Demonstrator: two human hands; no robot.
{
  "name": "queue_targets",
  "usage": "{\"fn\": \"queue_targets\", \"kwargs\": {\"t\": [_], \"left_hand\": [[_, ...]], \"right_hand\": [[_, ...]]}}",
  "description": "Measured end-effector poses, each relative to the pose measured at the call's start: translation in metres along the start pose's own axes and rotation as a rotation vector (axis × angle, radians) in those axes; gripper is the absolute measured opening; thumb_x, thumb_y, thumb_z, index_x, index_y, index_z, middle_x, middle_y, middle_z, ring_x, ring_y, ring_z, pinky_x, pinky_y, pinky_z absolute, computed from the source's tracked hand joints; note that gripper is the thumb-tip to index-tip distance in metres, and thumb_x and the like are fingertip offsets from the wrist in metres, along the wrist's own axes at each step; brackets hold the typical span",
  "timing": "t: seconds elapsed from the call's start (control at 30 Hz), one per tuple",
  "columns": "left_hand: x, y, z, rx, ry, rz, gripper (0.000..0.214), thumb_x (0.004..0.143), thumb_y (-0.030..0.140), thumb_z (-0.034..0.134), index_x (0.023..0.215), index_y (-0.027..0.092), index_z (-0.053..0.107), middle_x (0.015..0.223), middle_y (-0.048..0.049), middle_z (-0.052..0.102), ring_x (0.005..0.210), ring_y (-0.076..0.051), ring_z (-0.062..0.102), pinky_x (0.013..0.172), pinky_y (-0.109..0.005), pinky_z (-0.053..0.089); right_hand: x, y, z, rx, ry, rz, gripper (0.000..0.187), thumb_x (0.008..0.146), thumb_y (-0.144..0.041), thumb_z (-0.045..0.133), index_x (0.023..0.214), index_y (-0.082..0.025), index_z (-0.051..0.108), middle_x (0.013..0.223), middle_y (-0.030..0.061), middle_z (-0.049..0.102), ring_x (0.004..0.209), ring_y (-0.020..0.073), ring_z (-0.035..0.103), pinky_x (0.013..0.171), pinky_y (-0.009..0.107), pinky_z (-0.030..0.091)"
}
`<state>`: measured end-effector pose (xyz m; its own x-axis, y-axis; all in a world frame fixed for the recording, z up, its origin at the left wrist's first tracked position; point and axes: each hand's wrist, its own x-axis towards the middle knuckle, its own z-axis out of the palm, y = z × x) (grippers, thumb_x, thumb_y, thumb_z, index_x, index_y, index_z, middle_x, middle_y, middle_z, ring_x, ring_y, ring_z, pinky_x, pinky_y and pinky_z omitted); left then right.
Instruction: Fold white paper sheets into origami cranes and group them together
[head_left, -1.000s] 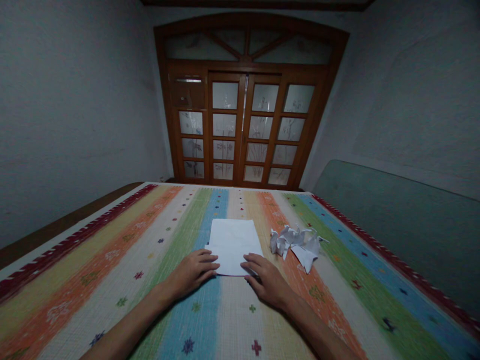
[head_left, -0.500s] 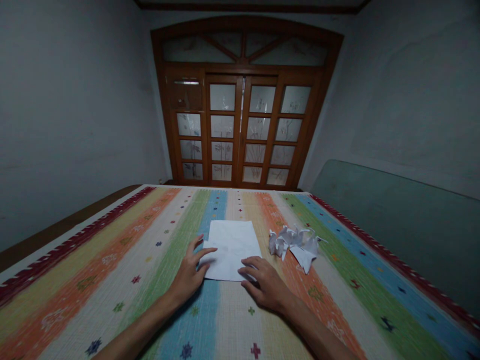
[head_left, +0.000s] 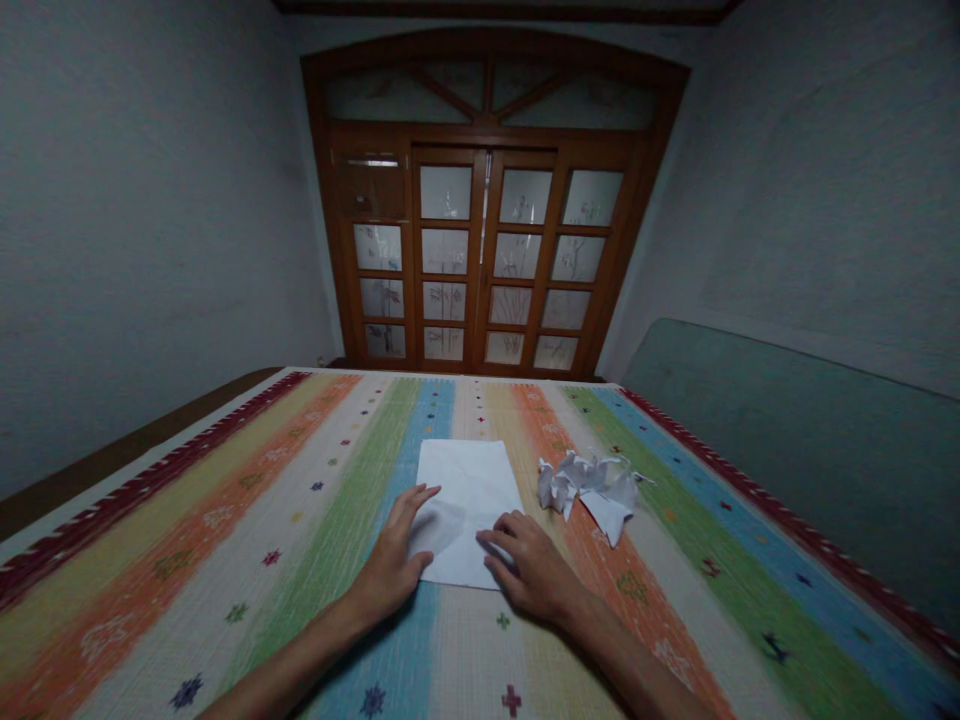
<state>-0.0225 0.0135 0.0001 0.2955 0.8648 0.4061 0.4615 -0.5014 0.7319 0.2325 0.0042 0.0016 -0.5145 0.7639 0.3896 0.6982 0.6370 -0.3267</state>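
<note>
White paper sheet [head_left: 469,470]: lies flat for the most part, near the middle of the counter [head_left: 154,440], between the 2 hands; its far edge runs straight, and a greyish, shaded patch shows on its near left part, beside the left thumb. Whether it is 1 layer or more, I cannot tell.
Left hand [head_left: 391,562]: at the sheet's near left side, thumb and fingers spread wide, with the fingertips over the paper and the thumb tip by its near left corner.
Right hand [head_left: 534,568]: at the sheet's near right side, fingers bent and close together, thumb set a little below them; fingertips are over the paper's edge. Whether they pinch it, I cannot tell.
Crumpled white paper [head_left: 589,485]: a creased, jagged heap to the right of the sheet, apart from it and beyond the right hand, with 1 smoother pointed flap towards the person.
Striped tablecloth [head_left: 289,530]: covers most of the counter in dark red, yellow, orange, white, green and blue bands, dotted with small star and cross motifs.
Wooden doors [head_left: 480,270]: behind the counter, 4 columns of panes with plant designs under 1 arched top.
Pale green panel [head_left: 795,425]: to the right, against the wall.
</note>
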Motion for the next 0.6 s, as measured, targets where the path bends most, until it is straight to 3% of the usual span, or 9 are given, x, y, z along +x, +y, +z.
{"fn": "queue_targets", "kwargs": {"t": [0.13, 0.27, 0.37, 0.47, 0.6], "left_hand": [[-0.0038, 0.0035, 0.0022, -0.002, -0.073, 0.054, 0.089, 0.071, -0.005, 0.051, 0.152, 0.027, 0.033, 0.155, -0.0093, 0.042, 0.146, -0.029, 0.035, 0.124, -0.055, 0.023], [-0.0051, 0.0011, 0.0033, -0.009, -0.102, 0.025, 0.089, 0.075, -0.003, 0.052, 0.156, 0.026, 0.026, 0.156, -0.0099, 0.043, 0.142, -0.029, 0.042, 0.122, -0.051, 0.028], [-0.0047, 0.0016, 0.0037, -0.060, -0.136, -0.041, 0.087, 0.078, 0.001, 0.054, 0.156, 0.025, 0.024, 0.147, -0.0108, 0.052, 0.119, -0.025, 0.062, 0.111, -0.044, 0.043], [-0.0043, 0.0055, 0.0036, -0.118, -0.189, -0.084, 0.084, 0.081, 0.005, 0.054, 0.156, 0.023, 0.023, 0.129, -0.0089, 0.064, 0.093, -0.019, 0.068, 0.094, -0.035, 0.053], [-0.0031, 0.0085, 0.0033, -0.188, -0.176, -0.074, 0.082, 0.081, 0.006, 0.055, 0.155, 0.022, 0.024, 0.125, -0.0088, 0.065, 0.092, -0.018, 0.067, 0.092, -0.031, 0.052]], "right_hand": [[-0.0001, -0.0008, 0.0015, -0.019, 0.012, 0.019, 0.028, 0.092, -0.017, 0.058, 0.118, -0.021, 0.067, 0.101, 0.0090, 0.064, 0.093, 0.0238, 0.060, 0.086, 0.037, 0.051], [0.0000, 0.0019, 0.0034, -0.014, 0.047, 0.028, 0.032, 0.093, -0.016, 0.055, 0.124, -0.021, 0.063, 0.106, 0.0104, 0.062, 0.094, 0.0239, 0.061, 0.086, 0.038, 0.053], [0.0007, 0.0035, 0.0043, -0.035, 0.096, 0.033, 0.034, 0.093, -0.016, 0.057, 0.126, -0.020, 0.061, 0.112, 0.0127, 0.062, 0.099, 0.0266, 0.061, 0.089, 0.042, 0.053], [0.0016, 0.0036, 0.0056, -0.034, 0.124, 0.038, 0.036, 0.091, -0.016, 0.060, 0.127, -0.018, 0.061, 0.113, 0.0139, 0.063, 0.102, 0.0290, 0.060, 0.090, 0.045, 0.052], [0.0019, 0.0035, 0.0090, 0.016, 0.119, 0.071, 0.029, 0.092, -0.013, 0.059, 0.119, -0.020, 0.064, 0.104, 0.0110, 0.067, 0.097, 0.0275, 0.062, 0.087, 0.043, 0.053]]}}
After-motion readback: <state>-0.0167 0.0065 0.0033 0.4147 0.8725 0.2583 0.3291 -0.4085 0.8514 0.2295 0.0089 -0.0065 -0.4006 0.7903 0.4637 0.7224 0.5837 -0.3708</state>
